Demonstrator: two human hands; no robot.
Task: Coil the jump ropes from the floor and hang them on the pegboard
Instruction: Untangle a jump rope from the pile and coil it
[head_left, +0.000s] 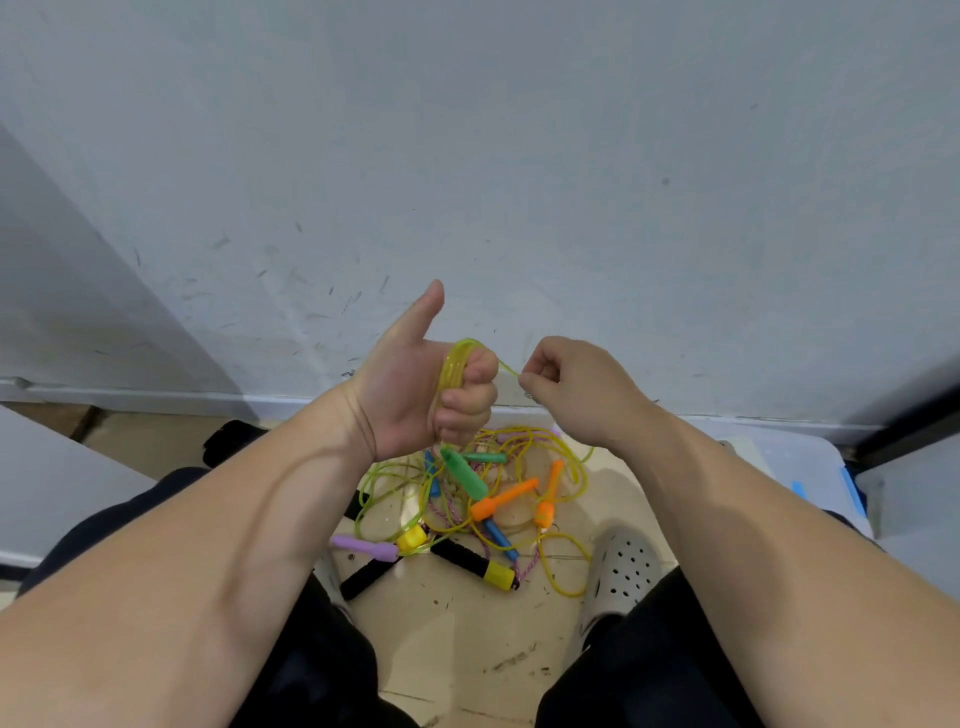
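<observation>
A person's left hand (415, 384) grips several loops of a translucent yellow-green jump rope (453, 370), fingers curled tight round the coil and thumb pointing straight up, in front of a scuffed white wall (519, 156). One green handle (465, 474) of the rope hangs just below the fist. Just beside it, the right hand (576, 387) pinches a single strand running off the coil between thumb and forefinger, its other fingers curled in. Below both hands, between the person's dark-trousered knees, the remaining ropes lie in a tangled pile (519, 467) on the pale floor (457, 623). Two orange handles (505, 500), a purple handle (363, 546), a blue handle (500, 538) and a black-and-yellow handle (475, 564) are mixed among yellow cords. A grey perforated clog (621, 566) sits just right of the pile.
</observation>
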